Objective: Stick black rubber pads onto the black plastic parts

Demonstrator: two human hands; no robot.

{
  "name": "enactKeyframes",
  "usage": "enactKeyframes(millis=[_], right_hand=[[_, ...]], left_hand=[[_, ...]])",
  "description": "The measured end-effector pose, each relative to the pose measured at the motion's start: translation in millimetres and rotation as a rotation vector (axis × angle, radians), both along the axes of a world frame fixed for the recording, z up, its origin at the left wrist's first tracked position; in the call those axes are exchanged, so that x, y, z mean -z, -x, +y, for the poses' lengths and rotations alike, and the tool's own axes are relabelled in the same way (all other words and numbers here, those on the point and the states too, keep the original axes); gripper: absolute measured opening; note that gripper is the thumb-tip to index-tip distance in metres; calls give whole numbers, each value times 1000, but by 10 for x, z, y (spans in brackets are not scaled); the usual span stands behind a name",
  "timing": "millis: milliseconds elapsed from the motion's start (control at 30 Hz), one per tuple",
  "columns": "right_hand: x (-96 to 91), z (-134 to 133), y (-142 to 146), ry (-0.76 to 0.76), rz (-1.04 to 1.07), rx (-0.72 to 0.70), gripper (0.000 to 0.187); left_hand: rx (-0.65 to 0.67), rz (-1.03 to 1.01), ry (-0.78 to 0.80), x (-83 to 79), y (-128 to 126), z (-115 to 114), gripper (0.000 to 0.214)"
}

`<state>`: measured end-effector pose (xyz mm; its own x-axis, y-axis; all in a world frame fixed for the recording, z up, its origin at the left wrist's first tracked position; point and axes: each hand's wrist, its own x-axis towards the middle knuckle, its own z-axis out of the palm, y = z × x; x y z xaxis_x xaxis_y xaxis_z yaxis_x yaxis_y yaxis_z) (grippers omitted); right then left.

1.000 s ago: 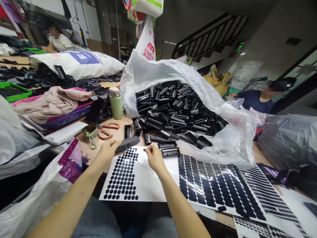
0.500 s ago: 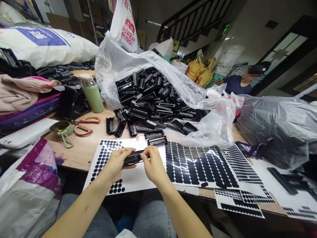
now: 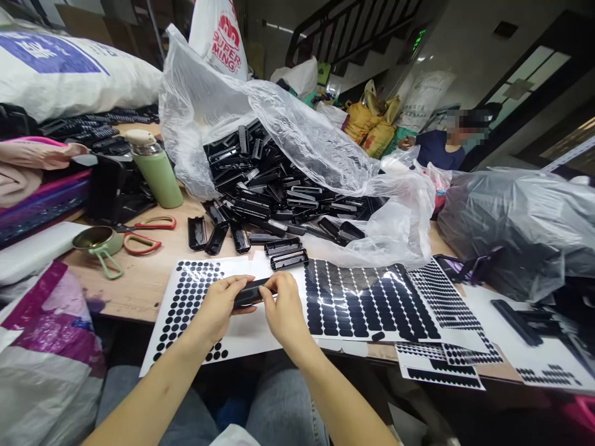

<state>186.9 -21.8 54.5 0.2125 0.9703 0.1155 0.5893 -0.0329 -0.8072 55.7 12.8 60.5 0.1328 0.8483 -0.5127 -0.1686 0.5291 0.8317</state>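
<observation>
Between both hands is a black plastic casing, long and narrow, held above the sheets. My left hand grips its left end, thumb on top and fingers beneath. At the other end my right hand is closed, thumb and fingertips pinching the casing's right end; whether a small sticker is under those fingertips I cannot tell. Below lies a white sheet with round black stickers. To the right is a sheet of black oblong stickers, with one loose oblong sticker at its lower edge.
A clear plastic bag spills many black casings across the table. Left of it stand a green flask, red-handled scissors and a green cup. A grey bag is at right. Another person sits beyond.
The whole view has shifted a little, so the table things appear slightly further left. Both hands keep their hold on the casing with hardly any movement.
</observation>
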Motion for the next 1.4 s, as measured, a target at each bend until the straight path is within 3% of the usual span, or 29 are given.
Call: enactKeyframes(millis=[133, 233, 367, 500, 667, 833, 1000, 1400], right_hand=[[201, 393, -413, 261, -221, 268, 22], [335, 729, -699, 347, -253, 237, 23], [418, 943, -812, 339, -266, 227, 28], [442, 918, -772, 410, -295, 313, 28], [447, 854, -755, 412, -320, 357, 30], [457, 855, -759, 334, -329, 253, 25], [467, 886, -769, 380, -325, 339, 29], [457, 907, -694, 424, -284, 376, 29]], left_hand=[[70, 34, 78, 141, -8, -3, 16], [141, 38, 120, 257, -3, -22, 21], [206, 1, 48, 365, 32, -44, 33], [304, 23, -67, 420, 78, -55, 44], [360, 215, -211, 453, 108, -51, 48], [385, 201, -191, 447, 106, -50, 50], [398, 219, -204, 431, 105, -46, 51], [429, 308, -368, 474, 130, -65, 47]])
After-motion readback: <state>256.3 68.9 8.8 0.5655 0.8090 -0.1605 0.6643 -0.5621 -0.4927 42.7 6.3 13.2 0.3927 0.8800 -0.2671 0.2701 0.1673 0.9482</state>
